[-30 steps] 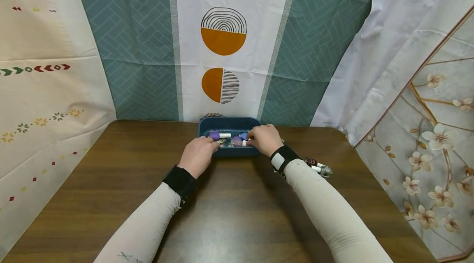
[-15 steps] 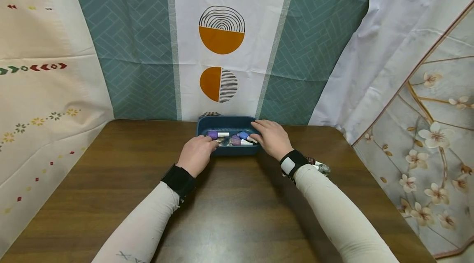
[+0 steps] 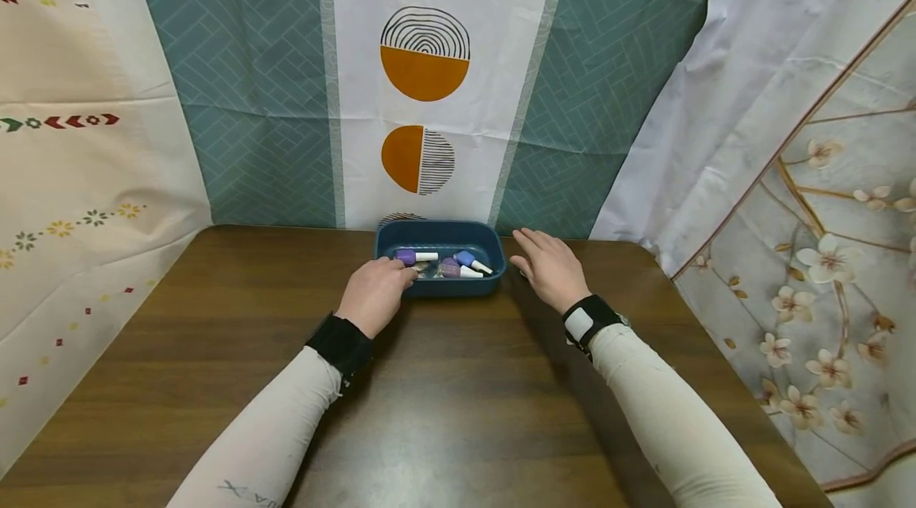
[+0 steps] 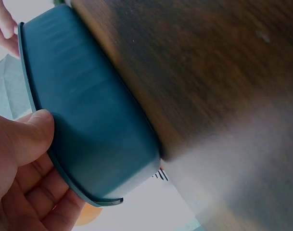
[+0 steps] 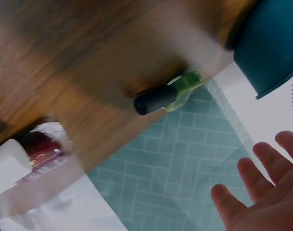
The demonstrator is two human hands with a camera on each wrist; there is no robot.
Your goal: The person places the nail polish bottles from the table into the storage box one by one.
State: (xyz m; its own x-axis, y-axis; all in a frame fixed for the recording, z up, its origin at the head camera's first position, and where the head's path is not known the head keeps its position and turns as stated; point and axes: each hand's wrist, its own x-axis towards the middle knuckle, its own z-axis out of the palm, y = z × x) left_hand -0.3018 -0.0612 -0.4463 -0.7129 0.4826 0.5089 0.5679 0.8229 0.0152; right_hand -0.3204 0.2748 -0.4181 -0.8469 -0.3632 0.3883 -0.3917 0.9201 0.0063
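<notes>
A dark blue plastic bin (image 3: 458,287) stands at the far side of the wooden table. Inside lie several nail polish bottles, among them a purple bottle (image 3: 405,257), a blue bottle (image 3: 465,258) and a glittery mauve bottle (image 3: 451,268), all white-capped. My left hand (image 3: 372,293) grips the bin's near left rim, thumb (image 4: 40,130) outside and fingers inside. To the right of the bin, my right hand (image 3: 551,269) is off it, fingers spread and holding nothing. Close to that hand is a green nail polish bottle (image 5: 184,89) with a black cap.
Farther right on the table lies a dark red nail polish bottle (image 5: 40,149) with a white cap, hidden behind my right arm in the head view. Patterned curtains (image 3: 272,95) hang right behind the table's far edge.
My right hand let go of a bottle in the bin, rose out and moved right, past the bin's edge. My left hand stayed on the rim.
</notes>
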